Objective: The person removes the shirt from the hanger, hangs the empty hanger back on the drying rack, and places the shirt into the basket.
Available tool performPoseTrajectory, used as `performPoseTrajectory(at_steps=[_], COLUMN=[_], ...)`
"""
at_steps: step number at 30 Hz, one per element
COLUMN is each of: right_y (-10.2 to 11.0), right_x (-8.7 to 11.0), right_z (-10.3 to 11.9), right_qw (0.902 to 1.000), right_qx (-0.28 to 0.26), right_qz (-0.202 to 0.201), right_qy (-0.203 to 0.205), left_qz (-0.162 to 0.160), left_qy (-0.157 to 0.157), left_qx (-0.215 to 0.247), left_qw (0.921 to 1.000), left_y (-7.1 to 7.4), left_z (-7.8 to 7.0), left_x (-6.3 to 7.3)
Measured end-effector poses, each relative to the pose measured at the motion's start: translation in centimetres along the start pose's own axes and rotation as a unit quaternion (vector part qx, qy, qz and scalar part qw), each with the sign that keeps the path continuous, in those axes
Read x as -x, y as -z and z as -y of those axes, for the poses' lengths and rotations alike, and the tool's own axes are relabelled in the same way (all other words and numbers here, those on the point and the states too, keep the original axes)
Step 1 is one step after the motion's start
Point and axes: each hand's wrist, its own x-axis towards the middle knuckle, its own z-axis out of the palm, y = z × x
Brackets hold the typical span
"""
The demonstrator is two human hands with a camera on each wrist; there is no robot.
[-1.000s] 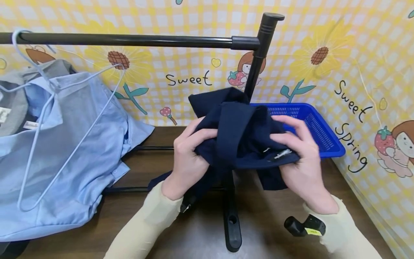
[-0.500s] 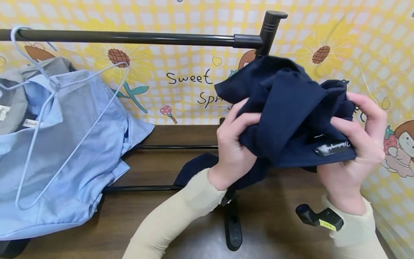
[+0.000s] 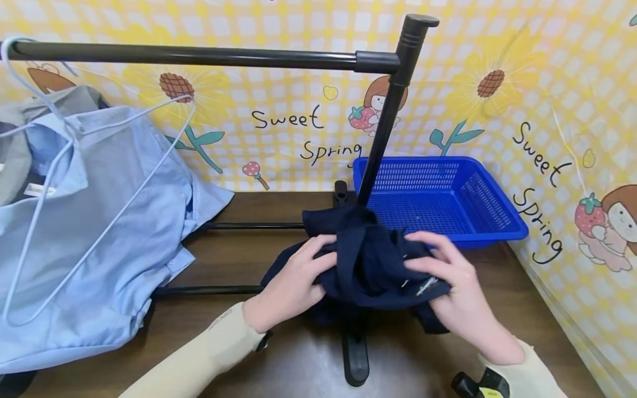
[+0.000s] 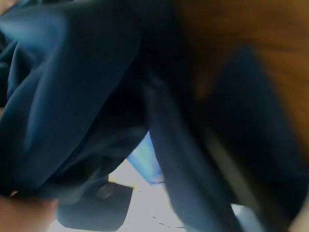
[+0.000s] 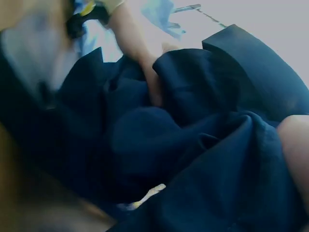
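A bunched navy garment (image 3: 373, 271) hangs low in front of the rack's right post, with a pale label near its right edge. My left hand (image 3: 297, 279) grips its left side, fingers over the top folds. On the other side my right hand (image 3: 450, 282) holds the edge by the label. Loose folds of the navy cloth (image 4: 87, 87) fill much of the left wrist view, where a flap with a round button shows. The right wrist view has the crumpled cloth (image 5: 159, 140) with the left hand (image 5: 137, 48) reaching into it from above.
A blue perforated basket (image 3: 438, 199) stands behind the black rack post (image 3: 385, 132). Pale blue shirts (image 3: 109, 221) are at the left, with a light wire hanger (image 3: 106, 226) on the rail (image 3: 224, 55) in front of them. The rack's foot (image 3: 355, 359) rests on the brown table (image 3: 278, 354).
Both hands first lifted the navy garment up and right, covering the basket, then brought it down and left, lower than before. The basket shows again. Both hands kept their grip.
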Motion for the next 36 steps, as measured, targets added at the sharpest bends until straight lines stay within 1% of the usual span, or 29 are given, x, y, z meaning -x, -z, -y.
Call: performPoseTrajectory(at_steps=[2, 4, 7, 10, 11, 13, 15, 20, 25, 28, 30, 32, 34, 36], right_y=[-0.8, -1.4, -2.0, -2.3, -2.4, -2.5, -2.5, -2.4, -1.8, -1.1, -0.4, 0.4, 1.3, 2.1], right_x=[0.8, 1.5, 1.9, 2.1, 2.2, 2.3, 2.5, 2.3, 1.6, 1.1, 0.6, -0.1, -0.9, -1.9], right_z=[-0.7, -1.3, -2.4, -3.6, -3.9, -4.5, -4.9, -5.0, -3.9, -2.9, -2.0, -1.3, -0.4, 0.7], right_qw=[0.9987, 0.9960, 0.9915, 0.9888, 0.9881, 0.9871, 0.9869, 0.9875, 0.9882, 0.9894, 0.9918, 0.9957, 0.9989, 0.9993], right_qx=[-0.010, -0.010, 0.002, 0.010, 0.013, 0.016, 0.018, 0.019, 0.013, 0.010, 0.009, 0.010, 0.019, 0.029], right_qz=[0.045, 0.078, 0.109, 0.124, 0.128, 0.134, 0.136, 0.135, 0.130, 0.120, 0.105, 0.079, 0.041, -0.007], right_qy=[-0.021, -0.042, -0.070, -0.082, -0.084, -0.086, -0.085, -0.079, -0.079, -0.080, -0.071, -0.047, -0.013, 0.022], left_qz=[0.051, 0.096, 0.141, 0.167, 0.170, 0.170, 0.156, 0.099, 0.041, 0.014, -0.006, -0.032, -0.063, -0.099], left_qy=[0.040, 0.079, 0.129, 0.171, 0.181, 0.190, 0.181, 0.139, 0.105, 0.083, 0.068, 0.050, 0.029, 0.003], left_qx=[-0.016, -0.027, -0.025, -0.001, 0.006, 0.018, 0.028, 0.047, 0.044, 0.056, 0.075, 0.089, 0.103, 0.114], left_qw=[0.9977, 0.9919, 0.9813, 0.9709, 0.9687, 0.9669, 0.9705, 0.9843, 0.9926, 0.9948, 0.9949, 0.9942, 0.9922, 0.9885], left_y=[-0.1, -0.3, -0.9, -1.5, -1.7, -2.0, -2.3, -2.5, -2.1, -1.6, -1.3, -0.8, -0.4, -0.2], left_z=[0.6, 1.0, 1.4, 1.6, 1.6, 1.8, 2.0, 2.4, 2.4, 1.9, 1.4, 0.7, 0.0, -0.8], left_x=[1.3, 2.3, 2.9, 2.9, 2.8, 2.7, 2.7, 2.7, 2.1, 1.5, 1.0, 0.1, -1.1, -2.5])
